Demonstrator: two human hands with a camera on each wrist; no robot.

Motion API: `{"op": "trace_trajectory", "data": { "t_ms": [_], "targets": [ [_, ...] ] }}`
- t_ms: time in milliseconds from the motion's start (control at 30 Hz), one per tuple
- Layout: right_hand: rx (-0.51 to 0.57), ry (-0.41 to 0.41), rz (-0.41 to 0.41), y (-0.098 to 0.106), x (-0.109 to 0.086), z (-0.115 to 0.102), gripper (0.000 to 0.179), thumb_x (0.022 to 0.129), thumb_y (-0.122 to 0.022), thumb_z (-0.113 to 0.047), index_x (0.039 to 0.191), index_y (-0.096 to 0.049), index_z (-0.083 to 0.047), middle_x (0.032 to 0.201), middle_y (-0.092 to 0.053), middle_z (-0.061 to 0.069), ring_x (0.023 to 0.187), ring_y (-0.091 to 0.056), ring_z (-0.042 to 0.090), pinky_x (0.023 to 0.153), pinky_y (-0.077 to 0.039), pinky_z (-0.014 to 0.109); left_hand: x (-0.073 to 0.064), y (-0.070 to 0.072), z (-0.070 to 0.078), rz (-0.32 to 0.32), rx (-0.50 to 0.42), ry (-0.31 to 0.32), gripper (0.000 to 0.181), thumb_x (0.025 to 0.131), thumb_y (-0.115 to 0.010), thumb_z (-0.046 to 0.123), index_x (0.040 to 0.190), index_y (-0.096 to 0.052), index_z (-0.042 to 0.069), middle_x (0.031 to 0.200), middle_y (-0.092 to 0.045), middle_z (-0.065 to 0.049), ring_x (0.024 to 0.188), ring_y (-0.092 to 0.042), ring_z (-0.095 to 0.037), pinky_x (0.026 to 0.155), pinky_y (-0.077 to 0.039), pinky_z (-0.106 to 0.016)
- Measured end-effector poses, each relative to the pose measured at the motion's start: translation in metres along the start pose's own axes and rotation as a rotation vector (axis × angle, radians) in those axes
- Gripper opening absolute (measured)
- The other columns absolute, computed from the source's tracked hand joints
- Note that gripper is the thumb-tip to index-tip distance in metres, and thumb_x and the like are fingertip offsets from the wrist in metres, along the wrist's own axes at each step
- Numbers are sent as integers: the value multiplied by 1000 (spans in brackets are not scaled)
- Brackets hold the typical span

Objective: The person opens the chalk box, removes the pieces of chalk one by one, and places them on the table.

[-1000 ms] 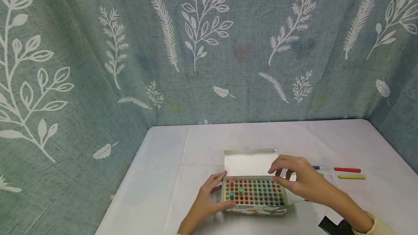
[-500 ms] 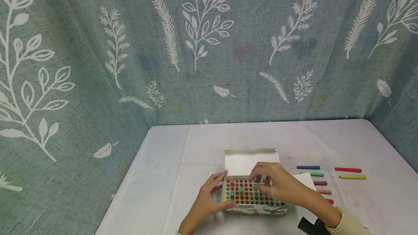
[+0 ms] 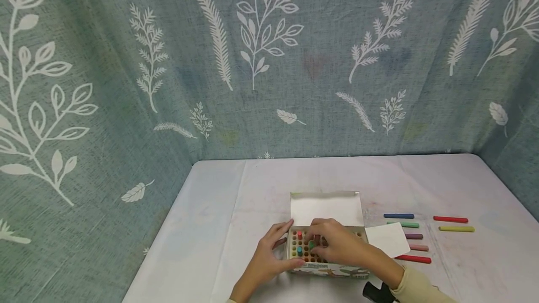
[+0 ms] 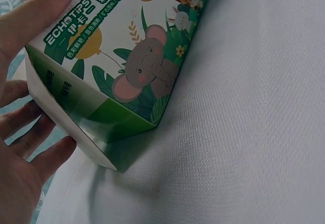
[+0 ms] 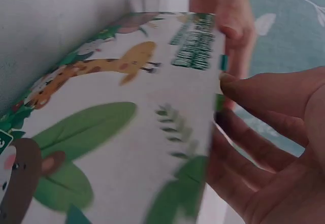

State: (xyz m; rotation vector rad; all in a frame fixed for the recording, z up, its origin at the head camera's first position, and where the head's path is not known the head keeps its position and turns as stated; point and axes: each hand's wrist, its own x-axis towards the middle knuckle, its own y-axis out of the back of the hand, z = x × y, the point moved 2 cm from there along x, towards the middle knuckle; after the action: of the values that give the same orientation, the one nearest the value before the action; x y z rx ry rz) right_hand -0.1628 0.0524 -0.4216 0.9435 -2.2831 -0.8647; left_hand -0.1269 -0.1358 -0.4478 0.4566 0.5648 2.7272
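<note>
A lidded chalk box (image 3: 332,270) with animal pictures stands on the table, its white lid (image 3: 326,208) raised at the back. My left hand (image 3: 267,251) grips its left end, thumb (image 4: 48,8) on the printed front, fingers behind the side flap (image 4: 71,130). Over the rows of holes is my right hand (image 3: 338,243), thumb and forefinger on either side of a green chalk stick (image 3: 311,244), seemingly pinching it. A red chalk stick (image 3: 300,234) and a blue one (image 3: 299,250) stand in holes to the left. My right hand hides most of the holes.
A white side flap (image 3: 389,240) sticks out to the right. Several chalk sticks lie beyond it, among them a dark blue one (image 3: 398,216); farther right lie a red stick (image 3: 450,220) and a yellow one (image 3: 456,229). Leaf-patterned cloth (image 3: 261,60) hangs behind the table.
My right hand has moved left from the box's far right corner to the green chalk stick, uncovering the right flap and nearby sticks. The left hand has kept its hold.
</note>
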Motion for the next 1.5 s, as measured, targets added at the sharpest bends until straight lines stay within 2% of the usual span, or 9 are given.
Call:
{"op": "trace_trajectory", "data": {
  "t_ms": [100,267,400,500,667,800,1000,1267,1500],
  "targets": [
    [-83,-6,-20,-6,3,1,15,76,-67,-6,88,-65,-15,83,-56,-7,66,-50,1,56,-46,14,0,0,0,-4,-4,2,77,70,-75,20,135,-35,8,128,-40,-11,117,-40,-28,92,-43,-41],
    [-213,30,-32,-10,8,-2,19,73,-64,2,80,-67,-15,81,-60,-8,67,-53,1,57,-46,14,0,0,1,-8,-16,5,77,70,-75,20,135,-35,8,129,-39,-10,118,-39,-28,93,-42,-41],
    [-260,38,-49,-10,11,-5,24,71,-61,9,77,-68,-14,79,-62,-6,65,-55,1,55,-46,12,0,0,1,-7,-12,-1,77,71,-74,19,135,-35,8,129,-39,-11,119,-39,-28,92,-42,-42],
    [-276,29,-47,-8,11,-6,23,71,-64,8,77,-68,-14,77,-62,-7,66,-56,3,57,-48,14,0,0,0,-7,-5,-6,77,71,-74,20,135,-34,8,128,-39,-11,118,-38,-29,92,-42,-43],
    [-217,17,-11,-5,10,-6,16,72,-68,1,78,-67,-13,75,-61,-7,67,-56,4,59,-49,15,0,0,0,4,4,-21,77,70,-74,20,135,-34,7,127,-40,-12,117,-40,-30,90,-43,-44],
    [-164,19,13,-4,9,-5,13,74,-68,-2,80,-65,-14,77,-59,-6,64,-52,1,55,-46,14,1,0,0,13,5,-20,77,70,-75,20,135,-35,7,127,-40,-12,116,-40,-30,90,-43,-44],
    [-108,44,67,1,7,-7,17,74,-68,-3,83,-58,-13,79,-60,-5,66,-53,1,55,-47,14,1,-1,0,14,11,-14,77,70,-75,21,135,-35,6,126,-41,-12,115,-41,-29,90,-43,-43],
    [15,80,146,17,2,-17,22,74,-67,0,88,-59,-15,84,-62,-1,69,-56,4,54,-49,13,1,-1,0,13,5,-12,77,69,-75,18,134,-36,6,126,-41,-13,116,-41,-29,90,-43,-44],
    [57,106,207,33,-7,-22,24,75,-67,0,87,-58,-18,82,-62,-2,68,-58,4,54,-50,15,0,-2,-2,14,10,0,78,69,-76,20,134,-36,7,126,-41,-12,117,-40,-29,91,-43,-43]
  ]
}}
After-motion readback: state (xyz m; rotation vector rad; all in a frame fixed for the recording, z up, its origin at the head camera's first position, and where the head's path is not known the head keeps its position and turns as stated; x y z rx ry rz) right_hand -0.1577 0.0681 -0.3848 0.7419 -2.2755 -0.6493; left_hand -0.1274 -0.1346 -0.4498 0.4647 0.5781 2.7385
